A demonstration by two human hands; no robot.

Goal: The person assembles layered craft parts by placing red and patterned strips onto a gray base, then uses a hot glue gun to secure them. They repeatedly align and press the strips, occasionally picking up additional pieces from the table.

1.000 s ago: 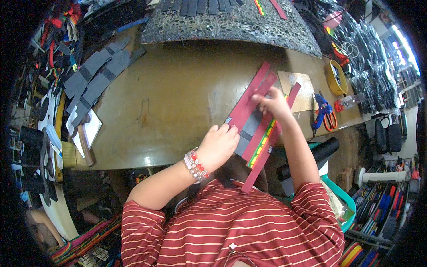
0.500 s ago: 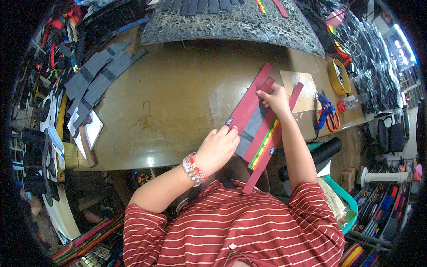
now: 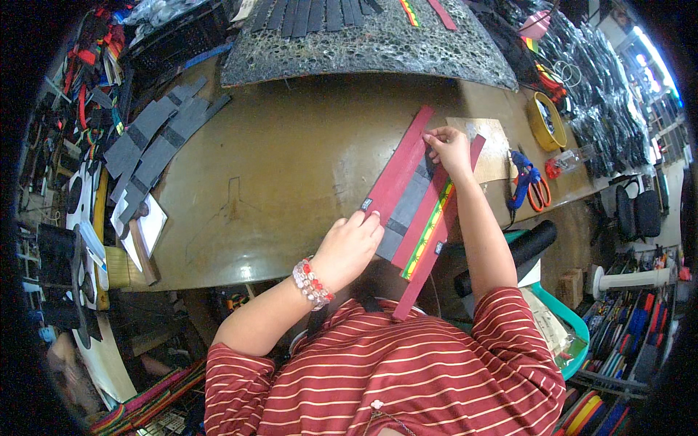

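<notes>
Aligning layered strips on the workbench.
Left hand (image 3: 351, 247) presses flat on the near end of the red strip (image 3: 398, 168); right hand (image 3: 449, 149) pinches the far end of the grey panel (image 3: 413, 211) beside the striped webbing (image 3: 429, 229). Next move likely requires edges squared on the table (image 3: 276, 167).

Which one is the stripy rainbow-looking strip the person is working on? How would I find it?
Look at the big brown table, then at the bundle of long strips lying side by side between the left hand and right hand. The striped strip lies between a grey strip and a dark red strip. It alone has green, yellow and red lines along it; its neighbours are plain.
</notes>
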